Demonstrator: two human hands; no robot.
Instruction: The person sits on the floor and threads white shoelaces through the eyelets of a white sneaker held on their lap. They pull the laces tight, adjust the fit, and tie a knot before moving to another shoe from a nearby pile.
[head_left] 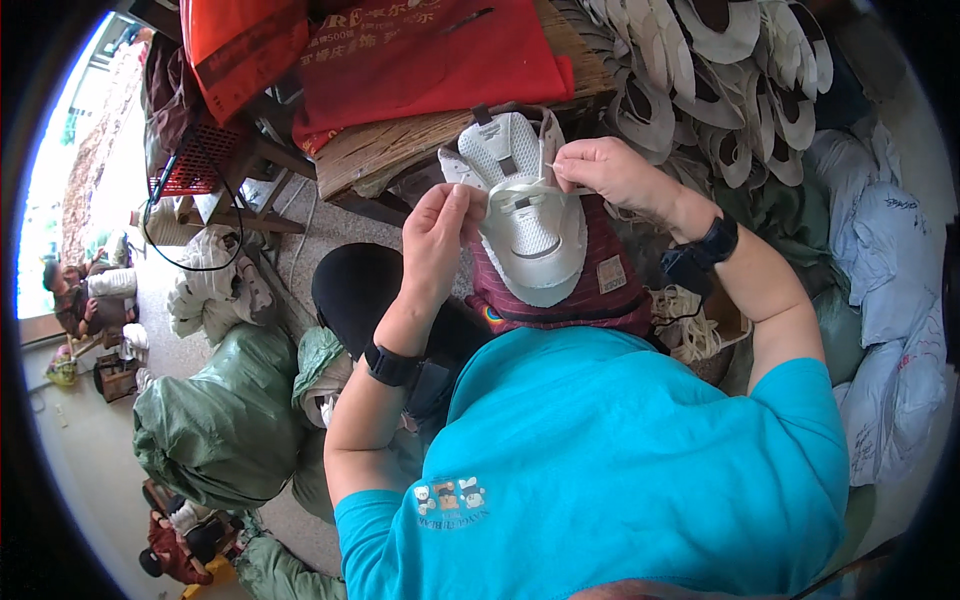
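Note:
A white mesh shoe upper [545,262] without a visible sole lies across my lap on a maroon striped cloth [612,308], its toe towards me. A pale shoelace [522,187] runs across its throat. Left of the shoe, my left hand [438,232] is closed, thumb and fingertips pinched at the lace's left side. My right hand [612,175] pinches the lace's other side near the right eyelet edge. The padded tongue [497,140] stands up between the two eyelet flaps, and a dark loop tops it.
Ahead is a wooden table [375,168] with a red bag [440,62] on it. Many shoe uppers [715,85] hang at the far right. White sacks [890,260] line the right; a green sack [225,415] sits left. Loose laces [688,325] lie beside my lap. Other people sit far left.

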